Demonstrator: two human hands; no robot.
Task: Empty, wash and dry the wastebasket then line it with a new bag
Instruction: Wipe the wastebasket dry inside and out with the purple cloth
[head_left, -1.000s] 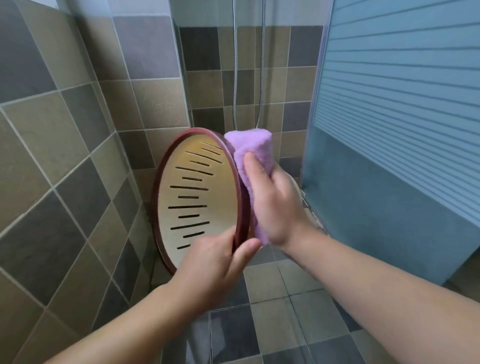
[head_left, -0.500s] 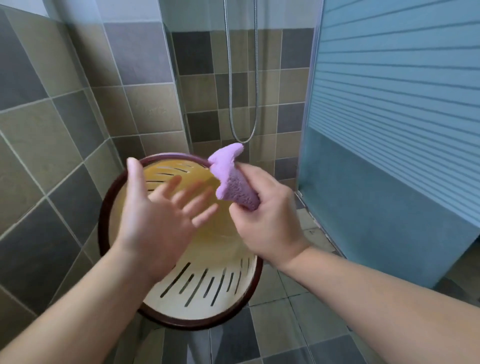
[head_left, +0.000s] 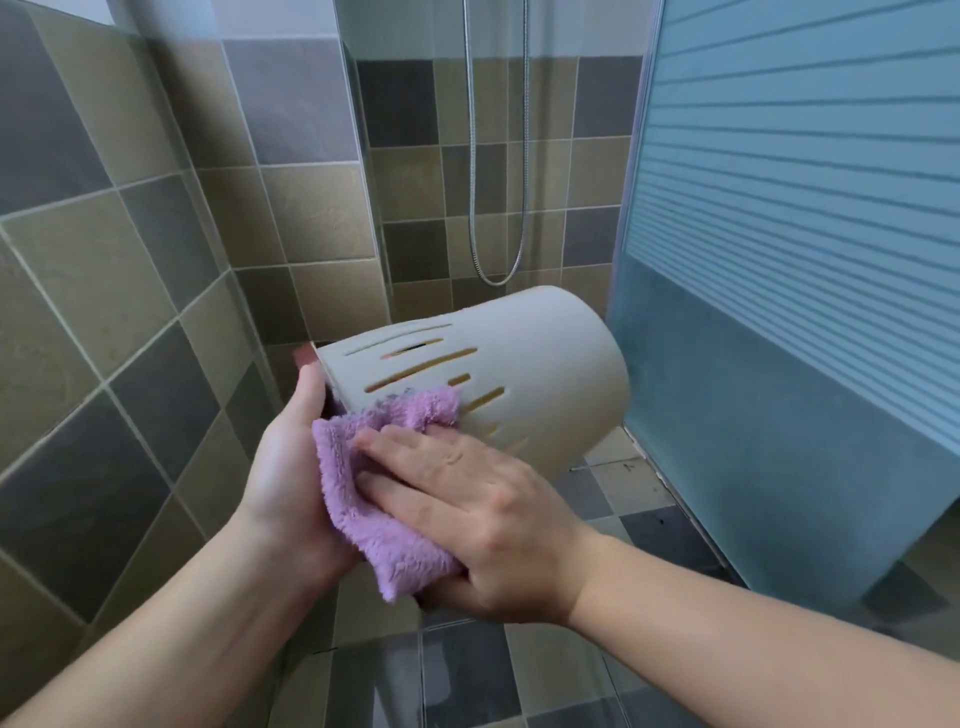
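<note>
A cream wastebasket (head_left: 540, 358) with slots in its wall and a dark red rim lies on its side in the air, its bottom pointing away to the right. My left hand (head_left: 288, 467) grips its rim at the near left end. My right hand (head_left: 467, 509) presses a purple fluffy cloth (head_left: 374, 499) flat against the basket's outer wall near the rim. The basket's opening is hidden behind my hands.
A tiled wall (head_left: 130, 312) stands close on the left. A frosted blue glass shower door (head_left: 800, 260) stands on the right. A metal shower hose (head_left: 498, 208) hangs at the back, above the tiled floor (head_left: 467, 675).
The basket has been turned from opening-towards-me to lying sideways with its outside up. My left hand has taken hold of the rim; the cloth has moved from the inside onto the outer wall.
</note>
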